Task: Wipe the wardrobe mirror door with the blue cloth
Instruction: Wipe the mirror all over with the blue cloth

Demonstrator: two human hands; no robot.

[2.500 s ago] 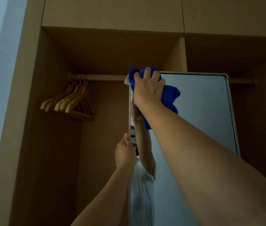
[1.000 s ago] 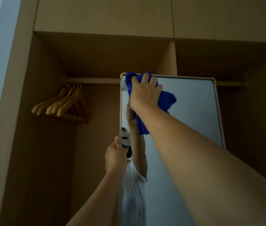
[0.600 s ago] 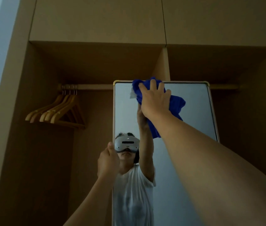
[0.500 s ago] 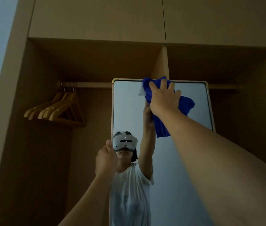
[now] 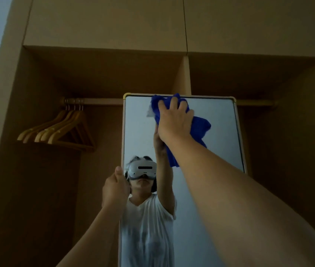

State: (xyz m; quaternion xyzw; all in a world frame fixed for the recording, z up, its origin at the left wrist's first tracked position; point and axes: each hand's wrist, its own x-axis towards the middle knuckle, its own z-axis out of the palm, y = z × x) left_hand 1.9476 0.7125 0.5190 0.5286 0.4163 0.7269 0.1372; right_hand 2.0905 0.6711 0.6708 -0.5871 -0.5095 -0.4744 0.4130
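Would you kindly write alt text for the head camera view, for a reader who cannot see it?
A person's right hand presses a crumpled blue cloth against the top of a tall metal-framed wardrobe mirror door, while the left hand grips its left edge. Pale wooden hangers hang on the rail to the left, inside the open brown wardrobe.

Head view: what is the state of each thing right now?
Blue cloth: bunched, pressed on the glass near the top edge.
Right hand: grip shut on the cloth.
Left hand: gripping the mirror's left edge.
Framed wardrobe mirror door: upright.
Wooden hangers: hanging on the rail, empty.
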